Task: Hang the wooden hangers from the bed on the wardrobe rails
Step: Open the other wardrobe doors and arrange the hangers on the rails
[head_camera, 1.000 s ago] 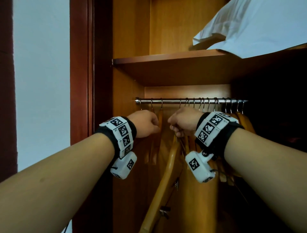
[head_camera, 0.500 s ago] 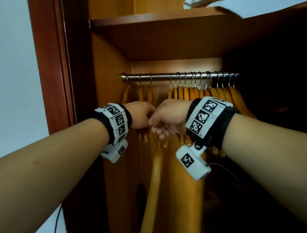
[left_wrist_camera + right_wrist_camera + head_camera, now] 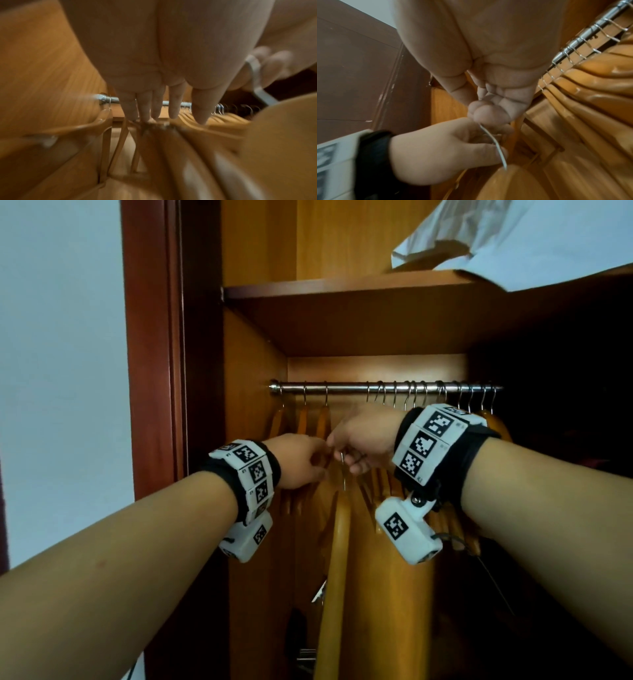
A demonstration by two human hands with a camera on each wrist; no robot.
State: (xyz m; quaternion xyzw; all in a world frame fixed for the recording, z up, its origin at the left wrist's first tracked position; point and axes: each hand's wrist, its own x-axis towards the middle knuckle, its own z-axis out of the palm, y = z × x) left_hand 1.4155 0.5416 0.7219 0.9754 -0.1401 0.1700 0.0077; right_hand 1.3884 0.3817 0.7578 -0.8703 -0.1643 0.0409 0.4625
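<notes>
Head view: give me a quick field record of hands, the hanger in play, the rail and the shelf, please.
right hand: pinches the wire hook of the held wooden hanger, below the rail
left hand: beside the right hand at the hook; grip unclear
held wooden hanger: not yet on the rail, body hanging down
rail: three hangers at left, a gap, a dense row at right
shelf: white bedding on top

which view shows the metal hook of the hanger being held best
The right wrist view: the metal hook runs clear and thin from the right hand's fingertips down into the wooden hanger, crossing the left hand. The head view shows only a short sliver between the hands. The left wrist view shows it blurred at the edge.
</notes>
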